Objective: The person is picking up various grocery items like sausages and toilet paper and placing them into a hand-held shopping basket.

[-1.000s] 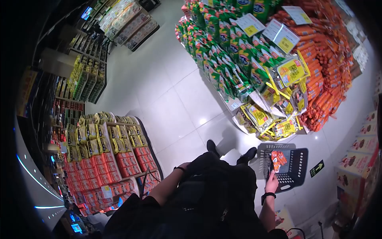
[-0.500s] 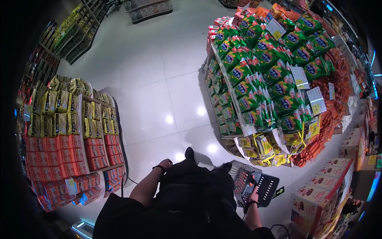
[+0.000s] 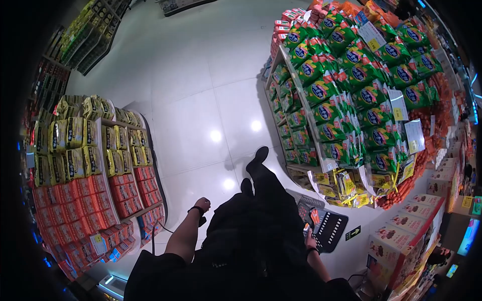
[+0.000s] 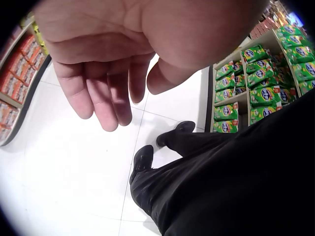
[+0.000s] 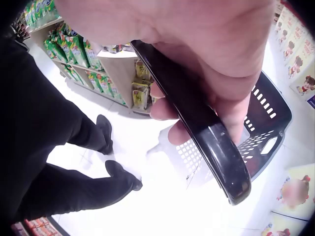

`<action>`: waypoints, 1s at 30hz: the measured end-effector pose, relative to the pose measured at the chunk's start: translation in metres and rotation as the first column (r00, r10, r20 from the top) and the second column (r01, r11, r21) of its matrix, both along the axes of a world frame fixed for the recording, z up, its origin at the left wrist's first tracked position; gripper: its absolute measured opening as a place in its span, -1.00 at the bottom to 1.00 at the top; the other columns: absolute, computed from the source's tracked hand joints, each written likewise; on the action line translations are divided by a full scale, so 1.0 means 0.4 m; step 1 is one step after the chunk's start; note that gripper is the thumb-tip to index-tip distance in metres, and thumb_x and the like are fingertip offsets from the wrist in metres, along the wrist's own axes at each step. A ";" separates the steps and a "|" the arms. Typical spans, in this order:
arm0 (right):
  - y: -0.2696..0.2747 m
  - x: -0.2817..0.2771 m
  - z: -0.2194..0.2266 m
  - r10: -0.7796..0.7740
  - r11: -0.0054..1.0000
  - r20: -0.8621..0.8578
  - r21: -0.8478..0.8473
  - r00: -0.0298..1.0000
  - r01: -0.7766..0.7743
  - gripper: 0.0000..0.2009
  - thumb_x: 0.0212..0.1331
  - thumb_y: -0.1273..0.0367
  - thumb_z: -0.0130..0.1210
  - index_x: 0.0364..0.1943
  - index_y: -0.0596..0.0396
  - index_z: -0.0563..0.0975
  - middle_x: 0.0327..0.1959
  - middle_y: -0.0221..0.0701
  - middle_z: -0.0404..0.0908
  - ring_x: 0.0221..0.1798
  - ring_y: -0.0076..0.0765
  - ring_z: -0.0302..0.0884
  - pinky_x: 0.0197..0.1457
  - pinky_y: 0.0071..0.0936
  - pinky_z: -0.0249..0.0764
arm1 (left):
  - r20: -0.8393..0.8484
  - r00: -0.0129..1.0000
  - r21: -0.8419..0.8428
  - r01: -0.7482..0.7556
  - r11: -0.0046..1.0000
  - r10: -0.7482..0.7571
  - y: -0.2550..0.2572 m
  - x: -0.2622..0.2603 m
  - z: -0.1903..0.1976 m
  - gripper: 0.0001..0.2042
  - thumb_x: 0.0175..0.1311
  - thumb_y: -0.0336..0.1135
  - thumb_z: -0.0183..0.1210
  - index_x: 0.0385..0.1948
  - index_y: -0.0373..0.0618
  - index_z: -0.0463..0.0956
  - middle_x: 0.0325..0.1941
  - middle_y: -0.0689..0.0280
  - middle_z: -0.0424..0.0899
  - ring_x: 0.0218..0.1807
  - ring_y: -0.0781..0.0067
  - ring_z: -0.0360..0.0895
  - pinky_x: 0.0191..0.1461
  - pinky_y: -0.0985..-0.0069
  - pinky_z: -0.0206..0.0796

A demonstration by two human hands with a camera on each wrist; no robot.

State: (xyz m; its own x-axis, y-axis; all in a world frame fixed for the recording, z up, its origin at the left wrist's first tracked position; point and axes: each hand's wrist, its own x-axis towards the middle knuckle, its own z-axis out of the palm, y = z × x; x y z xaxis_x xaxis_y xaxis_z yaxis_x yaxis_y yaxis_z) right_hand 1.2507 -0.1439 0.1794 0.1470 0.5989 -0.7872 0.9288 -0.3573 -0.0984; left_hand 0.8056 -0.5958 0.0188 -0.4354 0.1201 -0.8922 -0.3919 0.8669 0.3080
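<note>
Head and wrist views of a shop aisle with a person standing on a pale tiled floor (image 3: pixel 193 115). At the right of the head view, a display stand (image 5: pixel 117 76) bears stacked green packets (image 3: pixel 326 110), with yellow packs (image 3: pixel 346 183) at its near end. At the left, a lower shelf unit (image 3: pixel 106 175) carries yellow-and-black packs (image 3: pixel 75 133) above rows of red packs (image 3: pixel 65 195). Printed cartons (image 3: pixel 401 226) stand at the lower right of the same view.

The dark, perforated basket (image 3: pixel 337 235) is on the person's right, near the stand's end. In the right wrist view it appears below and beyond the grip, its slotted wall visible and part of its interior lost in glare. In the head view, a small orange-red item (image 3: pixel 315 215) shows within the basket's outline, just beyond the hand; its exact support cannot be told.

The right hand (image 5: pixel 202 34) has its fingers curled round a glossy black handle (image 5: pixel 197 115), which crosses the palm obliquely, one rounded end projecting past the fingers. The left hand (image 4: pixel 130 49) hangs above the floor with a wide, relaxed grip, fingers loosely extended, well apart from the basket.
</note>
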 end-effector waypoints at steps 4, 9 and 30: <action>-0.063 0.072 -0.163 0.304 0.950 0.027 0.061 0.952 -0.305 -0.32 0.39 -0.20 0.22 0.04 0.27 0.72 -0.06 0.03 0.83 0.06 0.15 0.83 0.11 -0.07 0.71 | -0.004 0.975 -0.019 0.222 0.975 -0.222 0.091 -0.090 0.075 -0.71 0.48 -0.25 0.10 0.01 -0.22 0.69 -0.16 0.11 0.87 -0.15 0.26 0.82 0.03 0.27 0.66; -0.126 -0.010 -0.242 0.204 0.977 0.082 -0.085 0.975 -0.197 -0.60 0.36 0.12 0.21 0.06 0.13 0.74 0.09 0.02 0.79 0.25 0.16 0.73 0.31 -0.03 0.64 | 0.019 0.926 -0.012 0.378 0.926 -0.377 0.233 -0.290 0.051 -0.69 0.50 -0.29 0.13 0.13 -0.22 0.67 -0.04 0.05 0.86 0.00 0.20 0.83 0.09 0.25 0.68; -0.234 -0.667 -0.105 -0.344 0.939 0.027 0.026 0.939 0.343 -0.63 0.20 0.30 0.32 0.07 0.16 0.70 0.08 0.00 0.79 0.26 0.17 0.71 0.36 -0.05 0.61 | -0.146 0.727 0.172 0.687 0.706 -0.671 1.165 -1.151 0.080 -0.66 0.60 -0.16 0.11 0.09 -0.28 0.63 -0.04 0.02 0.84 -0.09 0.18 0.82 0.06 0.25 0.66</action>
